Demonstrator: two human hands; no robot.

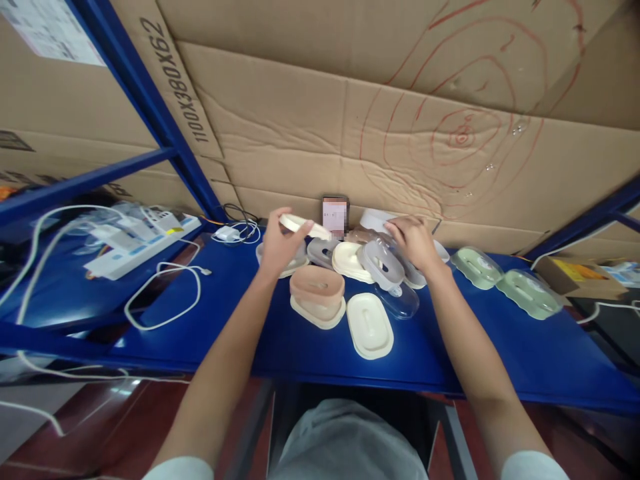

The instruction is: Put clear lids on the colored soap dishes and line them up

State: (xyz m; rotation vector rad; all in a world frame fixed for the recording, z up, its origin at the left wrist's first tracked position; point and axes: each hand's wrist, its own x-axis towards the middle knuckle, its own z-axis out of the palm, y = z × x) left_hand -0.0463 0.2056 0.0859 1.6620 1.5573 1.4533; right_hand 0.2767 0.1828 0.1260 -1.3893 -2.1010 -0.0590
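Note:
My left hand (pixel 278 245) grips a cream oval plastic piece (pixel 306 227) by its edge, thumb on the near side, above the back left of a pile of plastic parts. My right hand (pixel 415 241) is over the back right of the pile with its fingers bent together; what they hold, if anything, is hidden. A clear cover and a white piece (pixel 375 219) lie close to those fingertips. Between the hands are a grey oval part with a slot (pixel 383 263) and a cream oval part (pixel 349 259). Nearer me sit a pink oval box (pixel 317 285) and a cream oval lid (pixel 371 327).
Two green clear-topped boxes (pixel 529 293) stand to the right on the blue table (pixel 225 340). A phone-like device (pixel 335 215) leans against the cardboard (pixel 290 120) behind. At left lie a power strip (pixel 145 247) and a white cable (pixel 199 293). Blue frame posts flank the table.

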